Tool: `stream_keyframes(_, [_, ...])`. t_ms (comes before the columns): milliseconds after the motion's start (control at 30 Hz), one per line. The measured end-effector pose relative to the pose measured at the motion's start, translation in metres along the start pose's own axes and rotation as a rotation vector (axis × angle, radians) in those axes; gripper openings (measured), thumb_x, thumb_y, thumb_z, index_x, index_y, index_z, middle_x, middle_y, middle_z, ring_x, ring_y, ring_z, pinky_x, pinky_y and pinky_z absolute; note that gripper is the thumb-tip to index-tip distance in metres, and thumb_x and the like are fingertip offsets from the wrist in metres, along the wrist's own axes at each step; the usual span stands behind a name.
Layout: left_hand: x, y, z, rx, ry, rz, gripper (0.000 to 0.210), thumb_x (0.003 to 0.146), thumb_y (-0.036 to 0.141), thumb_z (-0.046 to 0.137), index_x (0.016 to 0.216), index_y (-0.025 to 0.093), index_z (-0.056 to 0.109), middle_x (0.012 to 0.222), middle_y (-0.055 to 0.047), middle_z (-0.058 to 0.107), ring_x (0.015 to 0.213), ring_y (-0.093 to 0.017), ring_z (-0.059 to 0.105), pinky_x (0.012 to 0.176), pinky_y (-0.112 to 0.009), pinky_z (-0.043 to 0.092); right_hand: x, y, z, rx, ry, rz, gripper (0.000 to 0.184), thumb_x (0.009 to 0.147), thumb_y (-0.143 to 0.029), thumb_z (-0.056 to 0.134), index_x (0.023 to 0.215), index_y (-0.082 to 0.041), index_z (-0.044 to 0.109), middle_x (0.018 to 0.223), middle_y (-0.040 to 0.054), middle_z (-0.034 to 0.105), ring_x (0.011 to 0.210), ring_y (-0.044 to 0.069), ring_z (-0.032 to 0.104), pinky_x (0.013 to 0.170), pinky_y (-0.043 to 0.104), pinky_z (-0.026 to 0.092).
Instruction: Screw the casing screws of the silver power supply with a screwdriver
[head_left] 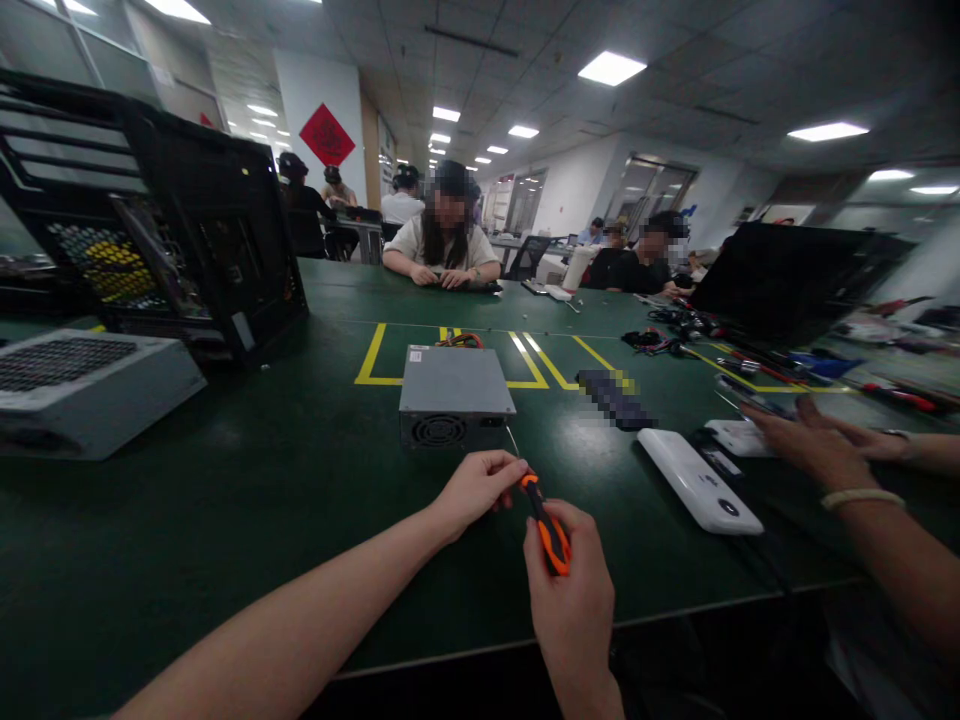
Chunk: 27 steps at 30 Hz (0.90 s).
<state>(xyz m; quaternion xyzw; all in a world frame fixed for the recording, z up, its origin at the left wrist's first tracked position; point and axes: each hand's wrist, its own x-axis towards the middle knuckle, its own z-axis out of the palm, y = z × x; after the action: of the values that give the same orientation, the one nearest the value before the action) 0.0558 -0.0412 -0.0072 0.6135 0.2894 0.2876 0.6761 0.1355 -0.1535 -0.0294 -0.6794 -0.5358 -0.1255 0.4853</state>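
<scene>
An orange and black screwdriver [553, 540] slants up and away from me, its handle wrapped by my right hand [574, 590]. My left hand [480, 488] is closed, thumb and fingers pinched around the front of the screwdriver where the handle meets the thin shaft. The shaft's far end reaches the lower right front corner of a grey computer power supply [456, 380]; I cannot tell whether the tip touches it. The power supply lies on the green table with its fan grille and socket facing me, and a bundle of coloured cables [463, 341] shows behind it.
On the left stand an open black computer case [262, 250] and another grey power supply [142, 400]. A white power bank-like device [697, 480] and a blurred dark phone-shaped object [615, 398] lie right. A neighbour's hands [817, 440] hold a phone. Someone sits opposite [442, 240].
</scene>
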Motion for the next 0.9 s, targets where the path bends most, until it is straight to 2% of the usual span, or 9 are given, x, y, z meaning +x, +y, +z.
stream_keyframes(67, [0.0002,0.0000,0.0002,-0.002,0.008,0.006,0.032,0.076,0.043,0.053,0.079,0.012,0.060,0.061,0.002,0.054,0.045,-0.006,0.043,0.040,-0.018,0.027,0.0013,0.0005,0.0009,-0.035,0.022,-0.106,0.013,0.083,-0.023,0.049,0.094,-0.020,0.053,0.094,0.0077,0.059,0.088,0.020,0.058,0.076,0.036,0.049])
stream_keyframes(133, [0.0004,-0.0002,-0.0001,-0.011,0.016,0.006,0.032,0.076,0.044,0.054,0.076,0.012,0.059,0.057,0.003,0.052,0.045,-0.006,0.042,0.040,-0.018,0.027,0.0023,-0.0003,0.0001,-0.022,0.026,-0.131,0.015,0.082,-0.024,0.050,0.097,-0.021,0.054,0.099,0.0083,0.058,0.092,0.020,0.057,0.078,0.037,0.048])
stream_keyframes(267, [0.0009,-0.0003,-0.0017,-0.020,0.008,-0.003,0.030,0.076,0.041,0.054,0.073,0.012,0.060,0.055,0.003,0.050,0.045,-0.005,0.041,0.041,-0.018,0.026,0.0008,-0.0029,-0.0026,0.045,-0.079,0.059,0.032,0.083,-0.036,0.049,0.110,-0.020,0.047,0.099,0.0085,0.059,0.086,0.020,0.060,0.069,0.033,0.051])
stream_keyframes(333, [0.0011,-0.0003,-0.0023,-0.022,-0.005,-0.005,0.029,0.076,0.040,0.054,0.074,0.012,0.061,0.056,0.002,0.051,0.046,-0.005,0.042,0.041,-0.018,0.026,-0.0008,-0.0029,-0.0023,0.063,-0.125,0.112,0.029,0.086,-0.035,0.044,0.110,-0.019,0.046,0.093,0.0068,0.062,0.077,0.018,0.062,0.062,0.029,0.050])
stream_keyframes(533, [0.0025,-0.0014,-0.0015,-0.051,-0.007,0.007,0.031,0.076,0.042,0.054,0.078,0.012,0.061,0.057,0.002,0.053,0.045,-0.005,0.042,0.040,-0.018,0.027,0.0007,0.0008,0.0021,-0.108,-0.005,-0.161,0.014,0.084,-0.021,0.046,0.093,-0.021,0.057,0.090,0.0069,0.058,0.080,0.019,0.056,0.071,0.035,0.047])
stream_keyframes(600, [0.0032,-0.0011,-0.0013,-0.050,0.014,0.005,0.031,0.075,0.042,0.055,0.074,0.011,0.060,0.055,0.002,0.051,0.045,-0.005,0.042,0.040,-0.018,0.027,0.0018,-0.0002,0.0018,-0.098,-0.029,-0.148,0.018,0.084,-0.023,0.048,0.099,-0.022,0.056,0.093,0.0076,0.057,0.083,0.020,0.056,0.072,0.035,0.048])
stream_keyframes(700, [0.0037,0.0003,-0.0021,-0.058,0.014,-0.015,0.030,0.075,0.040,0.056,0.073,0.011,0.061,0.054,0.002,0.051,0.045,-0.005,0.041,0.041,-0.018,0.027,0.0011,-0.0036,0.0004,0.009,-0.099,-0.023,0.032,0.084,-0.032,0.048,0.114,-0.020,0.046,0.102,0.0093,0.057,0.092,0.021,0.057,0.074,0.034,0.049])
stream_keyframes(767, [0.0037,0.0013,-0.0028,-0.068,-0.001,-0.030,0.030,0.076,0.040,0.055,0.075,0.010,0.062,0.056,0.001,0.053,0.045,-0.005,0.042,0.041,-0.017,0.027,-0.0004,-0.0048,0.0002,0.060,-0.132,0.047,0.032,0.086,-0.032,0.043,0.116,-0.019,0.043,0.102,0.0090,0.059,0.089,0.019,0.060,0.070,0.031,0.051])
stream_keyframes(900, [0.0041,0.0009,-0.0029,-0.076,-0.039,-0.028,0.030,0.077,0.038,0.053,0.083,0.010,0.064,0.066,-0.002,0.058,0.047,-0.005,0.044,0.041,-0.017,0.027,-0.0014,-0.0010,0.0019,-0.020,-0.033,-0.065,0.017,0.085,-0.024,0.045,0.101,-0.019,0.051,0.092,0.0073,0.062,0.080,0.018,0.061,0.068,0.031,0.050])
